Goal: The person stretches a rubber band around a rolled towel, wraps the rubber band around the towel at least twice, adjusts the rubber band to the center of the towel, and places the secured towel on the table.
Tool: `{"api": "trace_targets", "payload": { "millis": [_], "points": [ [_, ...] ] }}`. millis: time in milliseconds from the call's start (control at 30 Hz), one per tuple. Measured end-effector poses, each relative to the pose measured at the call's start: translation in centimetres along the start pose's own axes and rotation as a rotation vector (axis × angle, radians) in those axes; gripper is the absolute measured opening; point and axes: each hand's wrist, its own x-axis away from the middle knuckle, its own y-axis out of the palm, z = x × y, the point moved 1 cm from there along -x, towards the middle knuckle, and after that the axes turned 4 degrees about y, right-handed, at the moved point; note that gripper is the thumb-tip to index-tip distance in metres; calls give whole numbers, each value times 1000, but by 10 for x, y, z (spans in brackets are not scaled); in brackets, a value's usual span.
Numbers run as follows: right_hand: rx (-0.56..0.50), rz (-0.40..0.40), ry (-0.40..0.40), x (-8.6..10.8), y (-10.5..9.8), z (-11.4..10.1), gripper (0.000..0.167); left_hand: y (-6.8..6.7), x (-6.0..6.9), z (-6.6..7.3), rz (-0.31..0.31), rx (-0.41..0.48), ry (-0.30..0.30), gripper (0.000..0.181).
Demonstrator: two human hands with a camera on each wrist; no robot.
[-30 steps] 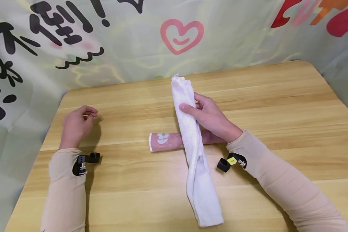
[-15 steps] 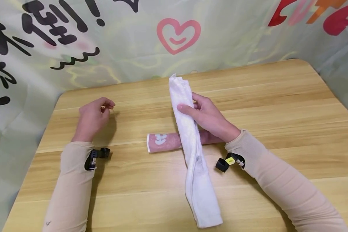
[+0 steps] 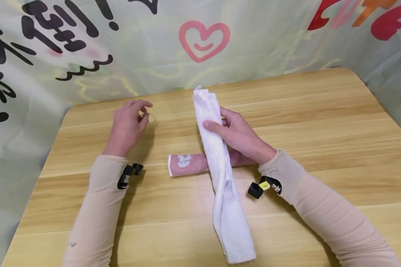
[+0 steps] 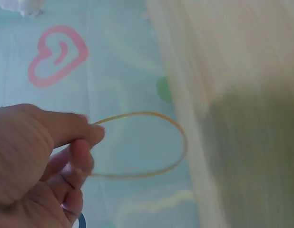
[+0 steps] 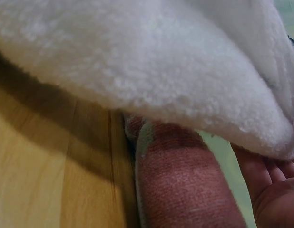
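My right hand [image 3: 242, 135] grips a long rolled white towel [image 3: 217, 148] near its far end, thumb on top and fingers beneath. The towel lies across a rolled pink towel [image 3: 188, 165] that has a pale pattern and a white edge. In the right wrist view the pink roll [image 5: 185, 175] shows below the white pile [image 5: 151, 61]. My left hand [image 3: 128, 124], to the left of both rolls and raised over the table, pinches a thin yellow rubber band [image 4: 185, 142]. In the left wrist view the band hangs out as an open loop from thumb and fingertips.
The wooden table [image 3: 287, 222] carries both rolls, and its far edge meets a printed cloth backdrop [image 3: 147, 48] with a pink heart and black characters. A small wrist camera [image 3: 130, 174] sits on the left sleeve, another wrist camera [image 3: 262, 187] on the right.
My left hand has moved right and away toward the far edge, carrying the rubber band closer to the white towel. The right hand keeps its grip, and both towels stay in place.
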Motion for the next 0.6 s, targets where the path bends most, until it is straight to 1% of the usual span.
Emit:
{"api": "trace_targets", "payload": {
  "millis": [67, 167, 267, 367, 500, 600],
  "points": [
    [-1, 0, -1, 0, 0, 0, 46, 2, -3, 5, 25, 20, 13, 24],
    [7, 4, -3, -1, 1, 1, 46, 6, -3, 9, 35, 29, 13, 19],
    [13, 2, -2, -2, 4, 1, 47, 9, -1, 10, 39, 21, 0, 18],
    [14, 0, -4, -3, 5, 1, 48, 12, 0, 8, 49, 10, -11, 22],
    [14, 10, -10, -2, 3, 1, 46, 16, -2, 10, 26, 7, -28, 27],
    [22, 14, -5, -2, 1, 2, 45, 19, -4, 11, 19, 23, -36, 27]
  ]
}}
